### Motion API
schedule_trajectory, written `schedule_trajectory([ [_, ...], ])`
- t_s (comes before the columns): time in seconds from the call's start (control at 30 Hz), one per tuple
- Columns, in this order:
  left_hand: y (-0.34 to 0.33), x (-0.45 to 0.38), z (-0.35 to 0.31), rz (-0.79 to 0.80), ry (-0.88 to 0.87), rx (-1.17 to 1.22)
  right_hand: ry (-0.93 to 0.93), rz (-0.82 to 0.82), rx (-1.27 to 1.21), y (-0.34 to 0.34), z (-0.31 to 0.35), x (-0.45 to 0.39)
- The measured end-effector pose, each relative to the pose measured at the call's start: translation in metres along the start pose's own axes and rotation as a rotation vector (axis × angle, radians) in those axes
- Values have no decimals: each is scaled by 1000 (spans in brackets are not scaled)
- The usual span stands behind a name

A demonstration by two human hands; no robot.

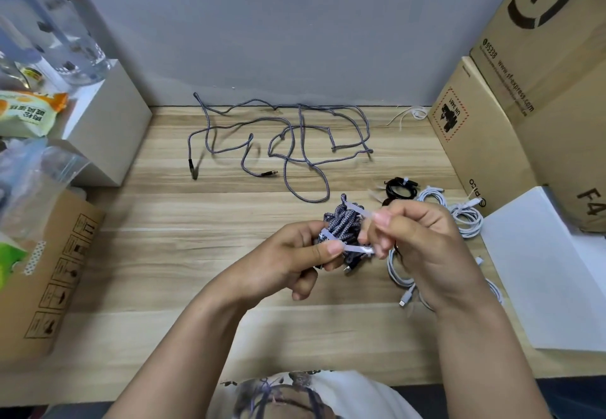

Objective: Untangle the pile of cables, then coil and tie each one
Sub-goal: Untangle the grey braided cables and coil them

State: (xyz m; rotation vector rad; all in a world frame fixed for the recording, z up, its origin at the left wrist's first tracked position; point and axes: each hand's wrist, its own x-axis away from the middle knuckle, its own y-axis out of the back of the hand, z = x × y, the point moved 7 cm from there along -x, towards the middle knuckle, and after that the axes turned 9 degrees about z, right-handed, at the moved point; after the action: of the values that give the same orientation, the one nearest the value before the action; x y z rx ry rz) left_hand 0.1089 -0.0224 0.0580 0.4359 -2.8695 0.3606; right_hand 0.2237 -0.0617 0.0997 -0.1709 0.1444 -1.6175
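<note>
- Pinching one end of a white tie (355,248), my left hand (295,254) also grips the coiled grey braided cable (341,225) above the bench (164,248).
- My right hand (416,241) pinches the tie's other end.
- Another grey cable (288,136) sprawls loose near the wall.

White cables (398,271) partly behind right hand (426,251)

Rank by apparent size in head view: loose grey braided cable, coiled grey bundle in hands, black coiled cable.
1. Loose grey braided cable, sprawled widest.
2. Coiled grey bundle, though nearer the camera.
3. Black coiled cable.
</note>
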Motion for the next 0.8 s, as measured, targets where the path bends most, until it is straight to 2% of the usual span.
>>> schedule_trajectory([
  [0.07,-2,3,-1,45,5,15,-50,17,21,4,1,1],
  [0.33,-10,7,-9,123,4,-4,-155,138,400,-2,12,0],
  [0.57,-11,9,-10,111,29,-97,-238,185,407,-2,6,-2],
  [0.8,-10,12,-8,78,118,-271,-348,311,460,-6,2,-4],
])
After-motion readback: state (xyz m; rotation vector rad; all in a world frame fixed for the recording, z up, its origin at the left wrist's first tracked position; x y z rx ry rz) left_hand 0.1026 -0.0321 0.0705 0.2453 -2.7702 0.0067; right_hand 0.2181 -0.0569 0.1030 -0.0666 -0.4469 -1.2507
